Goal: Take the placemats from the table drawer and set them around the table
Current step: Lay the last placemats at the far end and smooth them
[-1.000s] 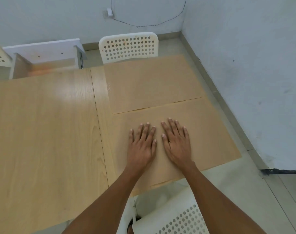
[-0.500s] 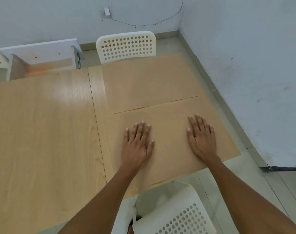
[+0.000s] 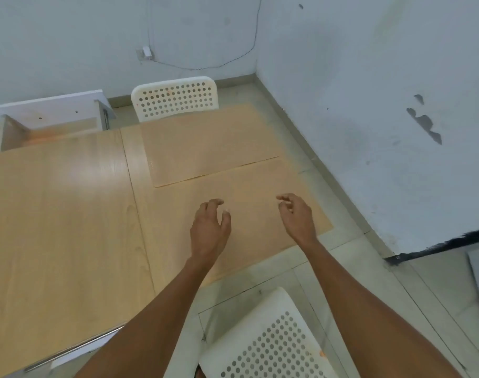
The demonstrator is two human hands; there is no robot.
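Two tan placemats lie on the right end of the wooden table (image 3: 55,214). The far placemat (image 3: 205,143) sits in front of the far white chair (image 3: 175,98). The near placemat (image 3: 254,186) lies by the table's near edge and overlaps the far one slightly. My left hand (image 3: 209,227) hovers over the near placemat's left part, fingers loosely curled, holding nothing. My right hand (image 3: 297,216) hovers over its right part, fingers apart and bent, also holding nothing.
A second white perforated chair (image 3: 271,342) stands at the near side, below my arms. A white open drawer unit (image 3: 50,118) sits at the back left. The wall (image 3: 369,105) runs close along the table's right end, with a narrow strip of floor between.
Both hands, which were pressed flat on the near placemat and spreading apart, have lifted off it with fingers curling. The view has pulled back and tilted upward.
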